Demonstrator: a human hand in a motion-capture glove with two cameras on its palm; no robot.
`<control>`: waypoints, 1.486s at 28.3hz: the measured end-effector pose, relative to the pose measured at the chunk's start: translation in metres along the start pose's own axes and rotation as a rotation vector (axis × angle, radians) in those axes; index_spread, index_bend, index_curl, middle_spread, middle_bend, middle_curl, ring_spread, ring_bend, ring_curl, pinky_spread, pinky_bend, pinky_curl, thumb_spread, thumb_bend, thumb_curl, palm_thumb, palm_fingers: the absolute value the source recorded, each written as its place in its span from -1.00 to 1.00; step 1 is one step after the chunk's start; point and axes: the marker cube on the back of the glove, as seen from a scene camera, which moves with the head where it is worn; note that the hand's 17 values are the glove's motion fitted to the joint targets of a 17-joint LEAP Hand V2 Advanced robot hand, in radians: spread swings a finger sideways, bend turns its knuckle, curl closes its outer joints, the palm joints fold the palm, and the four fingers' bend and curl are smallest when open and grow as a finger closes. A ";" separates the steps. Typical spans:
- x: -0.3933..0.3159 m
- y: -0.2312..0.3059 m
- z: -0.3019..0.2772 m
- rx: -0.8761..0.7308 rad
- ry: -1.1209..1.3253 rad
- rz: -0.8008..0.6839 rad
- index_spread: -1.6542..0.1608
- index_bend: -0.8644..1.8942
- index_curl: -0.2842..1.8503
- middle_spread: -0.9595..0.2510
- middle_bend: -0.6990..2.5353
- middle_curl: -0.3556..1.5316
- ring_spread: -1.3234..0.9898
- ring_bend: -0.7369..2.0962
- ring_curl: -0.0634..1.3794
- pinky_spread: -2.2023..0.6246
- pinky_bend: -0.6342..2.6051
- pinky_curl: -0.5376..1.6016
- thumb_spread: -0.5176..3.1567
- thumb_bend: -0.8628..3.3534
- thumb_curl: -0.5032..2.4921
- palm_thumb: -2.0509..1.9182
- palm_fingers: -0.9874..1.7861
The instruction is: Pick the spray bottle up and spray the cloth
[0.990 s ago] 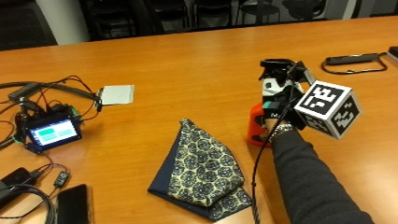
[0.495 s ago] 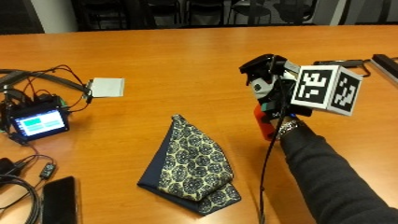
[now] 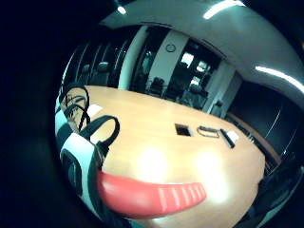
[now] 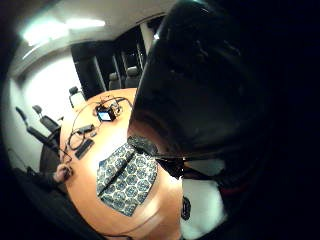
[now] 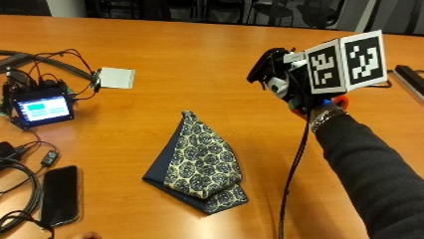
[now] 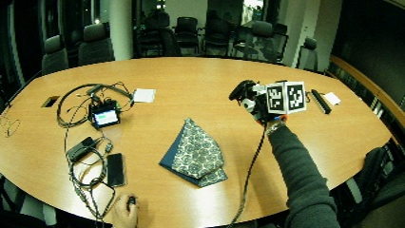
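My gloved right hand [image 5: 297,98] grips the spray bottle [image 5: 277,85] and holds it in the air above the table, to the right of the cloth. The bottle's black head [image 5: 265,64] points left, and its orange base [image 5: 340,101] shows behind my wrist. The patterned blue and cream cloth [image 5: 199,164] lies folded in a wedge on the wooden table [image 5: 199,59]. In the little finger side palm view, the bottle's red trigger [image 3: 152,194] sits close to my palm. The thumb side palm view is half filled by the black head [image 4: 200,85], with the cloth [image 4: 127,180] below it.
A small lit screen with tangled cables [image 5: 43,107] sits at the left, a white card [image 5: 116,77] beside it, and a black phone [image 5: 59,194] near the front edge. A black bar [image 5: 411,74] lies at the far right. A bare hand [image 6: 126,211] rests on the near edge.
The bottle stood on the table under my hand a second ago. My hand has lifted it off the table. The outside camera has also shifted.
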 end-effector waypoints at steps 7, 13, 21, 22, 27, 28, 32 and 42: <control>-0.031 0.002 0.005 -0.049 0.091 -0.221 0.51 -0.18 -0.23 0.24 -0.22 -0.06 -0.04 0.02 -0.26 0.33 -0.27 -0.10 -0.42 -0.61 -0.21 0.48 0.73; -0.051 0.007 0.017 -0.084 0.136 -0.346 0.51 -0.18 -0.22 0.24 -0.21 -0.06 -0.04 0.02 -0.26 0.32 -0.27 -0.10 -0.43 -0.60 -0.20 0.48 0.72; -0.076 0.021 0.033 -0.069 0.235 -0.543 0.51 -0.18 -0.21 0.24 -0.21 -0.07 -0.04 0.03 -0.26 0.32 -0.27 -0.10 -0.43 -0.61 -0.18 0.48 0.72; -0.080 0.022 0.035 -0.064 0.248 -0.568 0.51 -0.18 -0.21 0.24 -0.21 -0.07 -0.04 0.03 -0.26 0.32 -0.27 -0.10 -0.43 -0.61 -0.18 0.48 0.72; -0.101 0.034 0.046 -0.073 0.257 -0.671 0.51 -0.18 -0.21 0.24 -0.21 -0.07 -0.04 0.03 -0.27 0.33 -0.27 -0.10 -0.43 -0.61 -0.18 0.48 0.72; -0.104 0.038 0.048 -0.080 0.258 -0.690 0.51 -0.18 -0.21 0.24 -0.21 -0.07 -0.04 0.03 -0.27 0.33 -0.27 -0.10 -0.43 -0.61 -0.17 0.48 0.72; -0.117 0.059 0.056 -0.122 0.270 -0.761 0.51 -0.18 -0.21 0.24 -0.21 -0.06 -0.04 0.03 -0.27 0.33 -0.27 -0.10 -0.43 -0.60 -0.17 0.48 0.72; -0.134 0.077 0.066 -0.145 0.366 -0.850 0.51 -0.18 -0.20 0.24 -0.22 -0.07 -0.04 0.03 -0.27 0.33 -0.27 -0.09 -0.43 -0.60 -0.16 0.48 0.72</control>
